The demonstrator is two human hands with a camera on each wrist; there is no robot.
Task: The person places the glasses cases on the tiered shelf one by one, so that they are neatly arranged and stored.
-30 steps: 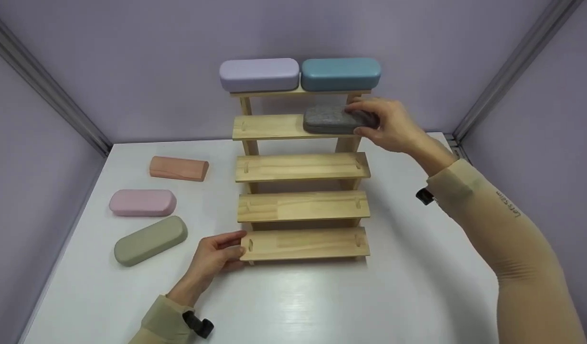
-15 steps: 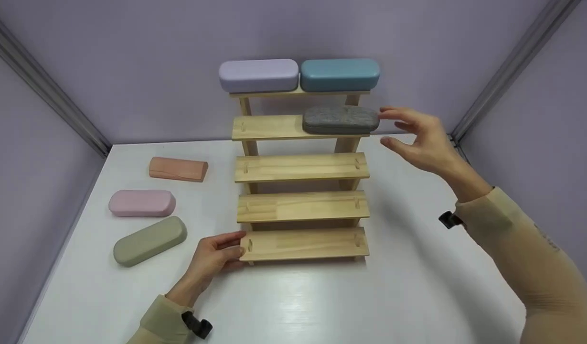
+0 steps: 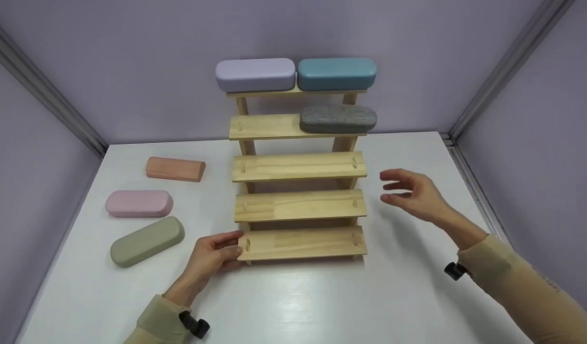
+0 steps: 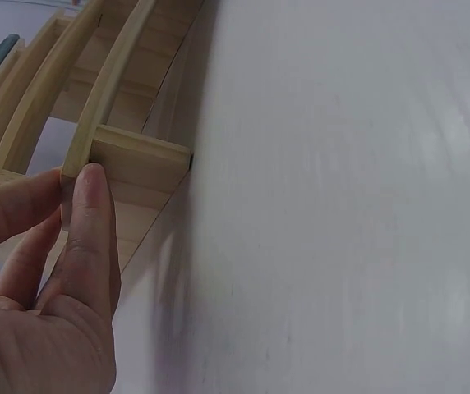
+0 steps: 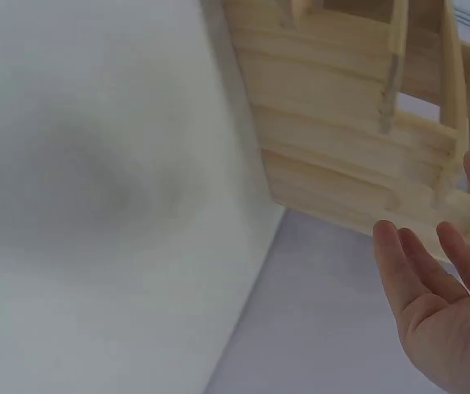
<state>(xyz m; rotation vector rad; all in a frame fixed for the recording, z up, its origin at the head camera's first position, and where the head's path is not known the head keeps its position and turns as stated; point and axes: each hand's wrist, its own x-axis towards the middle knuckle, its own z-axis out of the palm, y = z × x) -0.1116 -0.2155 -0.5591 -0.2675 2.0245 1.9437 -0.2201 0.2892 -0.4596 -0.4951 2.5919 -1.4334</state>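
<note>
A wooden tiered rack (image 3: 300,167) stands mid-table. My left hand (image 3: 208,258) pinches the left end of its lowest shelf between thumb and fingers; the left wrist view shows the thumb (image 4: 91,222) on the shelf's edge. To the right of the rack, my right hand (image 3: 415,195) hovers with nothing in it, its fingers loosely bent and apart from the thumb. On the second shelf from the top, at the right, lies a grey glasses case (image 3: 338,119). The top shelf bears a lavender glasses case (image 3: 255,75) and a teal glasses case (image 3: 336,74) side by side.
Left of the rack on the white table (image 3: 293,306) lie an orange-brown glasses case (image 3: 175,169), a pink glasses case (image 3: 139,203) and a sage green glasses case (image 3: 147,241), the last one slanted. Pale walls with metal corner posts enclose the table's back and sides.
My right hand has let go of the grey glasses case, drawn off to the right and come down toward the front. My left hand keeps its hold on the bottom shelf.
</note>
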